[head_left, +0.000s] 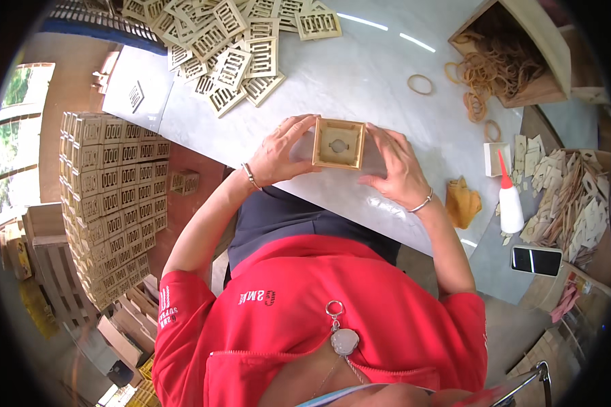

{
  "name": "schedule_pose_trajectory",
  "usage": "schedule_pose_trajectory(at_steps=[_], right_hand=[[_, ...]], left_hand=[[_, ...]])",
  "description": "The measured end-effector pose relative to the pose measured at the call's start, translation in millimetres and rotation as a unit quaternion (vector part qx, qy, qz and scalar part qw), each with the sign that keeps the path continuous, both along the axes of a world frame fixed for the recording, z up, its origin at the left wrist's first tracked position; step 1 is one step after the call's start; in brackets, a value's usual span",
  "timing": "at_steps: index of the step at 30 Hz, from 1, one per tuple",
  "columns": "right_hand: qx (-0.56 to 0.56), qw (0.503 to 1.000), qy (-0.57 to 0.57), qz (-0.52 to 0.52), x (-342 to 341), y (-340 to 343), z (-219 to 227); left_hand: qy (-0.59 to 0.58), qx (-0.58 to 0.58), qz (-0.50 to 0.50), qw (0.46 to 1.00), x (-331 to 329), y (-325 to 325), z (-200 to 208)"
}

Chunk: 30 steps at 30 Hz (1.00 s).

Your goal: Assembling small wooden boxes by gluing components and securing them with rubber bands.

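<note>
A small square open-topped wooden box (339,164) sits in front of me at the near part of the table, with a round hole showing in its bottom. My left hand (283,150) grips its left side, fingertips at the far left corner and thumb at the near left one. On the other side, my right hand (398,169) is curved around the right wall, its fingers reaching the far right corner. The right thumb lies close to the near right corner; whether it touches the wood, I cannot tell.
Slotted wooden panels (232,66) lie heaped at the far left. Rubber bands (499,64) spill from a tipped wooden container (546,51) at the far right. A red-tipped white glue bottle (511,210), a yellow cloth (462,203), a phone (536,260) and wood scraps (567,197) lie right. Stacked slotted boxes (115,197) stand left.
</note>
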State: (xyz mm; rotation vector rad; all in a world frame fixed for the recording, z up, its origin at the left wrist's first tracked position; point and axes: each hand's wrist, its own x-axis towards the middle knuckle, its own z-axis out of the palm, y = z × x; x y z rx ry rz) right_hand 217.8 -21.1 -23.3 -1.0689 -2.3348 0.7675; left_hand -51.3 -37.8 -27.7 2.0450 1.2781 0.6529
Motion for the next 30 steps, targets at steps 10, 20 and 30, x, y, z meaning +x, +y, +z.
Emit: schedule_pose_trajectory(at_steps=[10, 20, 30], right_hand=[[0.026, 0.997, -0.002, -0.075, -20.8, -3.8, -10.9], [0.025, 0.997, 0.011, -0.074, -17.1, -2.6, -15.9], [0.075, 0.994, 0.003, -0.077, -23.7, -7.3, -17.8]], left_hand=[[-0.005, 0.07, -0.047, 0.996, -5.3, 15.3, -18.7], [-0.019, 0.093, -0.071, 0.993, -5.1, 19.4, -18.1], [0.011, 0.088, -0.105, 0.99, -17.7, 24.4, -22.5]])
